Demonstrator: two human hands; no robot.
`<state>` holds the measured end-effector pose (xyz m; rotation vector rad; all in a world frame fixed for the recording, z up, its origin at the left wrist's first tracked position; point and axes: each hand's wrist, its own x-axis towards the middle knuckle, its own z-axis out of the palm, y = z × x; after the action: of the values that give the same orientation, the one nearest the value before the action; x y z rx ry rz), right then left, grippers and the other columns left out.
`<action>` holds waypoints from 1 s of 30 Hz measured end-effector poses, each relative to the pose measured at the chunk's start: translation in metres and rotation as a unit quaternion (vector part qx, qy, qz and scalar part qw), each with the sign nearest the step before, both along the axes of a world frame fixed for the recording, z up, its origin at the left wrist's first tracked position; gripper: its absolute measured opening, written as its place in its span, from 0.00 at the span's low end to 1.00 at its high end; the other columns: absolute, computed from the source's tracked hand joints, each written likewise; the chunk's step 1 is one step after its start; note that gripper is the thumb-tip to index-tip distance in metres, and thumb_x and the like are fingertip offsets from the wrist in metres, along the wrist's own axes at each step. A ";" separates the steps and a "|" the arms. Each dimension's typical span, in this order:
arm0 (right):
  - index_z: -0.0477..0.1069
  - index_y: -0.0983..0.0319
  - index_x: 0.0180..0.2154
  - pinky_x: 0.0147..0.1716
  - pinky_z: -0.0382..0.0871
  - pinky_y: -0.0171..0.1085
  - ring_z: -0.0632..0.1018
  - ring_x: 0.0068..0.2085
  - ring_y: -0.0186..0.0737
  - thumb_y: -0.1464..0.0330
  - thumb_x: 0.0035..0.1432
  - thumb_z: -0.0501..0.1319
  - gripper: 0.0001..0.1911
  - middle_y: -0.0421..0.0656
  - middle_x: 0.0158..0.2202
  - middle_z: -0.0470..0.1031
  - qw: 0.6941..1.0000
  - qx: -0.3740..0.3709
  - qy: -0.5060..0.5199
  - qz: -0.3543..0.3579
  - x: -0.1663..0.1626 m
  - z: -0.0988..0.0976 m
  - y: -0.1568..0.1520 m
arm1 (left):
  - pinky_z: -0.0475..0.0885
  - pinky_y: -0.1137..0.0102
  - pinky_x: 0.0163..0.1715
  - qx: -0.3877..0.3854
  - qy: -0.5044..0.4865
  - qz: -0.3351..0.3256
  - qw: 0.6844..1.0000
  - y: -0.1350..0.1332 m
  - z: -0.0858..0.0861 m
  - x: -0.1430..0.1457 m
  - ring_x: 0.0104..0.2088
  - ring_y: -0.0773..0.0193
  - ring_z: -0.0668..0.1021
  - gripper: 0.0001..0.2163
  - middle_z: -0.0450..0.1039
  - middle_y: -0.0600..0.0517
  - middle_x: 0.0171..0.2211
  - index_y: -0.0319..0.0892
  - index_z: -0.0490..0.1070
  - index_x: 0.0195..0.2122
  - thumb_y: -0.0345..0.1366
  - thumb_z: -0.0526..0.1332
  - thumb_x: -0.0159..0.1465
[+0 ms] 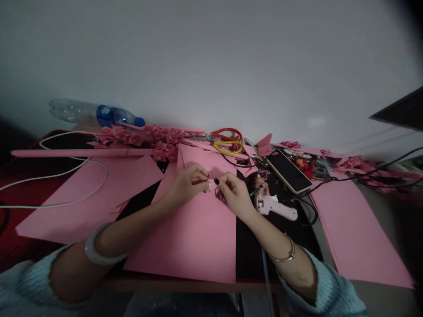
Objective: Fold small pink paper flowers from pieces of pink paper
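My left hand (191, 182) and my right hand (234, 191) meet over a large pink paper sheet (194, 237). Both pinch a small piece of pink paper (211, 181) between fingertips and thumbs. Its exact shape is partly covered by the fingers. To the right of my right hand lies a light pink glue gun (276, 207), its nozzle end stained and crusted. Red and yellow handled scissors (228, 141) rest beyond the hands, among pink paper flowers (165, 143).
A clear plastic bottle (77, 112) lies at the back left, near a long pink paper tube (82, 152). White cable (105, 176) loops over the left sheets. A phone (289, 171) and black cords sit at right, beside stacked pink paper (360, 233). A wall stands behind.
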<state>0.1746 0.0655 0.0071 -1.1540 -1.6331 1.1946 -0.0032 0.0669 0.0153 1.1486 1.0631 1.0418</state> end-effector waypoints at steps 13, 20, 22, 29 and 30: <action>0.62 0.59 0.28 0.21 0.59 0.31 0.66 0.19 0.32 0.67 0.64 0.55 0.11 0.35 0.18 0.67 0.996 0.046 -0.078 0.021 0.001 0.009 -0.002 | 0.73 0.69 0.32 0.019 0.060 -0.015 0.998 0.001 -0.001 -0.003 0.29 0.62 0.81 0.11 0.77 0.57 0.22 0.42 0.69 0.36 0.30 0.67 0.53; 0.65 0.59 0.28 0.20 0.60 0.32 0.67 0.18 0.32 0.65 0.62 0.58 0.10 0.35 0.18 0.67 0.999 0.019 -0.028 -0.010 -0.001 0.004 0.001 | 0.76 0.66 0.36 0.017 0.069 -0.004 0.997 -0.001 0.005 -0.001 0.32 0.61 0.82 0.13 0.77 0.56 0.23 0.41 0.72 0.39 0.35 0.69 0.54; 0.66 0.60 0.32 0.20 0.61 0.31 0.68 0.19 0.32 0.65 0.60 0.60 0.06 0.34 0.20 0.67 1.000 0.011 -0.001 -0.023 -0.001 0.003 0.002 | 0.76 0.67 0.35 0.017 0.045 0.001 0.999 0.001 0.003 0.000 0.30 0.62 0.81 0.12 0.76 0.55 0.24 0.40 0.72 0.36 0.36 0.70 0.53; 0.63 0.58 0.34 0.19 0.62 0.31 0.69 0.19 0.31 0.66 0.59 0.62 0.07 0.32 0.24 0.66 0.999 0.019 0.027 -0.042 -0.003 0.000 0.003 | 0.75 0.69 0.32 0.032 0.032 -0.002 0.999 0.002 0.000 0.001 0.29 0.64 0.79 0.08 0.75 0.54 0.27 0.40 0.72 0.32 0.36 0.69 0.55; 0.63 0.58 0.33 0.19 0.62 0.31 0.69 0.19 0.31 0.66 0.59 0.61 0.06 0.33 0.23 0.67 0.999 0.014 0.026 -0.037 -0.003 0.000 0.003 | 0.75 0.69 0.33 0.033 0.031 -0.001 0.999 0.002 -0.001 0.001 0.29 0.64 0.79 0.09 0.75 0.53 0.27 0.40 0.72 0.32 0.36 0.69 0.55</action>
<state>0.1717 0.0685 0.0075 -1.1462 -1.5498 1.1421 -0.0018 0.0690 0.0143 1.2413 1.0822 1.0514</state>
